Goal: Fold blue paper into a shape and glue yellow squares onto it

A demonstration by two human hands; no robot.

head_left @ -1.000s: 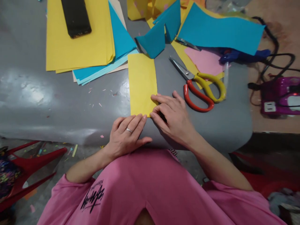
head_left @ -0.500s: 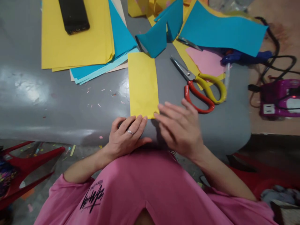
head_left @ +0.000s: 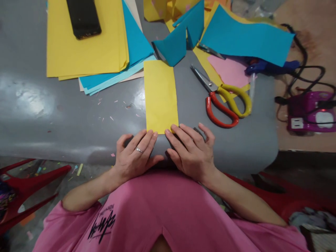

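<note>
A yellow paper rectangle (head_left: 160, 96) lies flat on the grey-covered table, its short near edge toward me. My left hand (head_left: 138, 152) rests its fingertips on the left part of that edge, fingers stretched out, a ring on one of them. On the right corner of the same edge lie the fingertips of my right hand (head_left: 193, 150), fingers also extended and somewhat spread. Neither hand grips anything. Scissors (head_left: 219, 94) with one red and one yellow handle lie partly open to the right of the paper.
Stacked yellow sheets (head_left: 86, 56) carry a black phone (head_left: 84, 19), with blue sheets (head_left: 136, 42) beneath. Folded blue paper (head_left: 173, 43) stands behind the rectangle. At right are a blue sheet (head_left: 246, 38), a pink paper piece (head_left: 228, 68), a blue glue gun (head_left: 273, 66) and a purple device (head_left: 312, 112) with cords.
My right hand, blurred and lifted a little before, has come down with its fingers on the paper's near right corner. My left hand has slid slightly left along the edge.
</note>
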